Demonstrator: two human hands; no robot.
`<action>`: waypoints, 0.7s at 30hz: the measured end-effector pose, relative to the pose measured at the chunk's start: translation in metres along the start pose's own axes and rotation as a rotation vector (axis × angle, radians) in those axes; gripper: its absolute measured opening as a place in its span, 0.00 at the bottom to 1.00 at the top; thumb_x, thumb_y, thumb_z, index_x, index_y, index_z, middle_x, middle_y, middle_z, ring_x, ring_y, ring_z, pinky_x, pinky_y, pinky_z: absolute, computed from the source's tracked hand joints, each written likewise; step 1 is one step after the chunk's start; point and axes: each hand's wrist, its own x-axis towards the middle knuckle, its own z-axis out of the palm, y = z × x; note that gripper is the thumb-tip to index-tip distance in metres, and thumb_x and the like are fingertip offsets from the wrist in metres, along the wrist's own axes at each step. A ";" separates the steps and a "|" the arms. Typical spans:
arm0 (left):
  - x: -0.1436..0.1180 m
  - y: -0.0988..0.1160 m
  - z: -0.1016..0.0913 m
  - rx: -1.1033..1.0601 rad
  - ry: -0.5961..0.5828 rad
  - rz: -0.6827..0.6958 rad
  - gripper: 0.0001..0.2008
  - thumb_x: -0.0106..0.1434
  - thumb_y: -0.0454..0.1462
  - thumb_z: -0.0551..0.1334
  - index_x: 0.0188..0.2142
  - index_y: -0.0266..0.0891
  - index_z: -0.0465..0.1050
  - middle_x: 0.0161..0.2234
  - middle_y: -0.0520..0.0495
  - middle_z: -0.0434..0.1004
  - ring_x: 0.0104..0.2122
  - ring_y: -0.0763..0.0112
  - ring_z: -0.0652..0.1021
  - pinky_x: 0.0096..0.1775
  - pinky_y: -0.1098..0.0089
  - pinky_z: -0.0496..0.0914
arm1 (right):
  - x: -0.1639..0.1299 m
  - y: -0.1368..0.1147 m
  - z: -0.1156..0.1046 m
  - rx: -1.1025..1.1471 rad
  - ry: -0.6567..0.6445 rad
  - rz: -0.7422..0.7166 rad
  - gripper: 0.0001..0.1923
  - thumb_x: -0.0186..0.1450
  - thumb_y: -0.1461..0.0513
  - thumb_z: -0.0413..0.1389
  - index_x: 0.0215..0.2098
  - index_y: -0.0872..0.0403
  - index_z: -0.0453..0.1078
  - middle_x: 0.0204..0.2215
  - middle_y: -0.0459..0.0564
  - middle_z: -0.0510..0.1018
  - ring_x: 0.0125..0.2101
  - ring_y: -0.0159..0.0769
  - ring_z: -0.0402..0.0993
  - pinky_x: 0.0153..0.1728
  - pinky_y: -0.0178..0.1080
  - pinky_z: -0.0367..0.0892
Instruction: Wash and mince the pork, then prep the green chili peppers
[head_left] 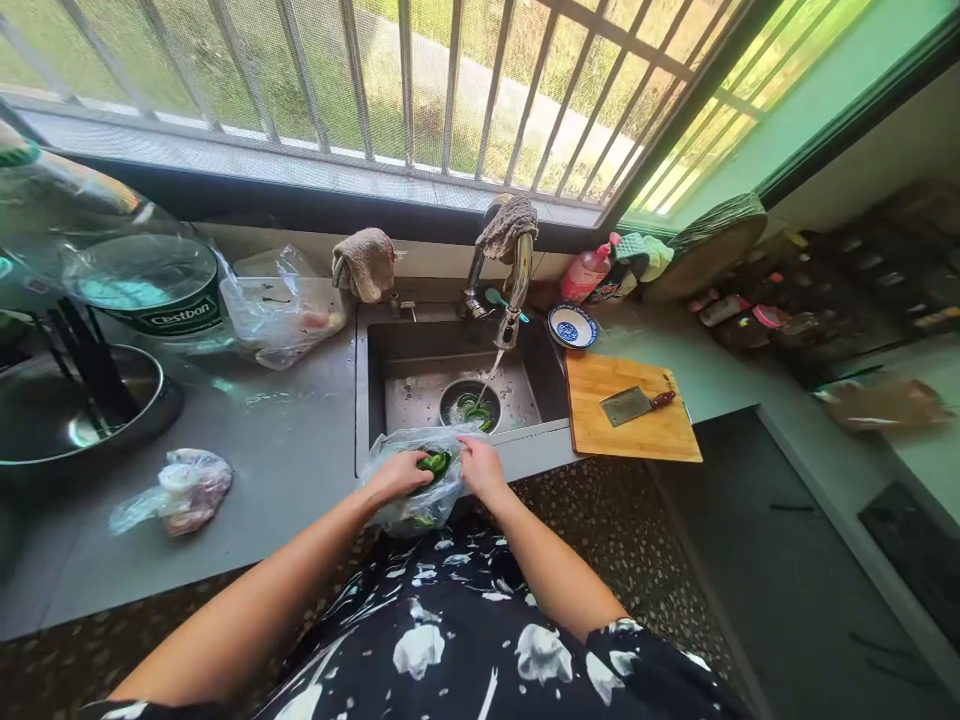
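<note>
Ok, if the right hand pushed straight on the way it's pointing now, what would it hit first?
The right hand points left and slightly forward, gripping the rim of the clear plastic bag. It would most likely meet the green pepper in the bag's mouth first, then the left hand. Depth is hard to judge here.

left hand (399, 474) inside clear plastic bag (409, 500) on green pepper (434, 462), grip unclear; right hand (480, 466) pinches bag rim at sink (375, 400) edge.
</note>
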 end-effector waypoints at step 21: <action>-0.029 0.013 -0.012 0.254 0.068 0.206 0.11 0.56 0.37 0.57 0.37 0.42 0.75 0.36 0.46 0.77 0.38 0.61 0.75 0.37 0.69 0.63 | -0.023 -0.005 0.004 -0.164 -0.070 -0.364 0.12 0.65 0.60 0.48 0.29 0.54 0.71 0.30 0.48 0.71 0.29 0.32 0.67 0.31 0.32 0.60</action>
